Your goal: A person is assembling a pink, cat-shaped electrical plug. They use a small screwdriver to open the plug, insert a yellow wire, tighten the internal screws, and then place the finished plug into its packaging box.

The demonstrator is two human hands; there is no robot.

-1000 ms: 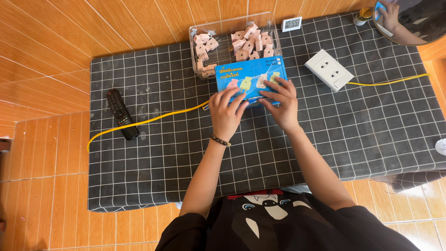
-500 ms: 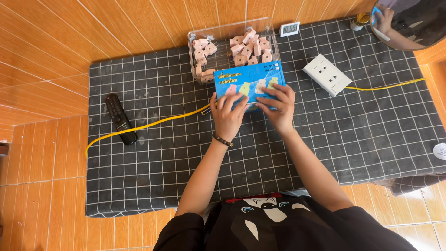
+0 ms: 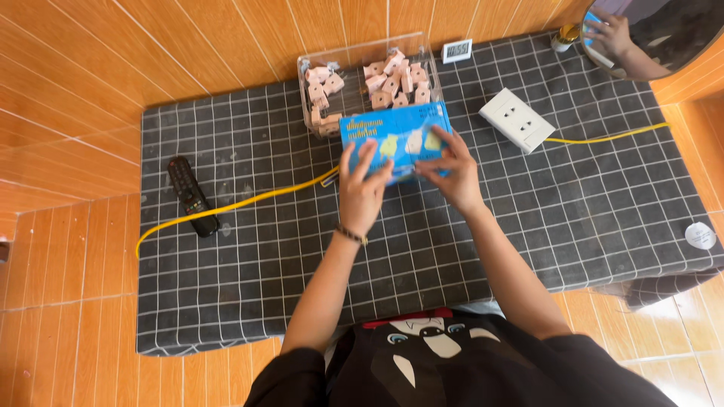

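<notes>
Seen from above: a desk (image 3: 226, 301) draped in a dark cloth with a white grid. Near its far edge, a flat blue box (image 3: 394, 140) with pale animal pictures and yellow lettering, held just above the cloth. Left hand (image 3: 362, 188) on the near left part of the blue box, fingers (image 3: 367, 158) spread apart and pressed flat against its face, thumb out of sight beneath. Right hand (image 3: 452, 175) at the near right corner of the blue box, fingers pinched together on its lower edge. A beaded bracelet (image 3: 351, 235) on the left wrist.

Directly beyond the blue box and touching it, a clear plastic container (image 3: 367, 83) filled with small pink blocks (image 3: 396, 79). To the right of the blue box, well apart, a white socket block (image 3: 517, 119) with a yellow cable (image 3: 603, 139) running off to the right. To the left of the blue box, another yellow cable stretch (image 3: 249, 202) leading to a black remote control (image 3: 191, 194), set well apart. Beyond and right of the blue box, a small white digital clock (image 3: 457, 50). Far right of the blue box, another person's hand (image 3: 609, 34) near a small gold-capped jar (image 3: 566, 36), and a white round disc (image 3: 700, 235) at the near right edge of the desk.
</notes>
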